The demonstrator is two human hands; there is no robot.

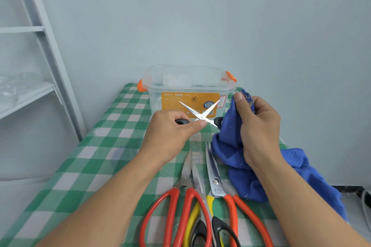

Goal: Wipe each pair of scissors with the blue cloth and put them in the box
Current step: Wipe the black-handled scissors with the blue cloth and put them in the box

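The small scissors (201,116) are held up in front of the box (154,98), blades spread in an X with the tips pointing up and away. The left hand (170,132), palm down, pinches one black handle. The other handle meets the blue cloth (228,140), bunched in the raised right hand (259,126). Three bigger scissors (214,178) lie on the checked table (90,156).

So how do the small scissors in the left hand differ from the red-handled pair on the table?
The small scissors have black handles; the red pair has red ones. The small scissors' blades are spread in an X; the red pair's are shut. The left hand holds the small scissors up before the box; the red pair lies on the table. Both have bare metal blades.
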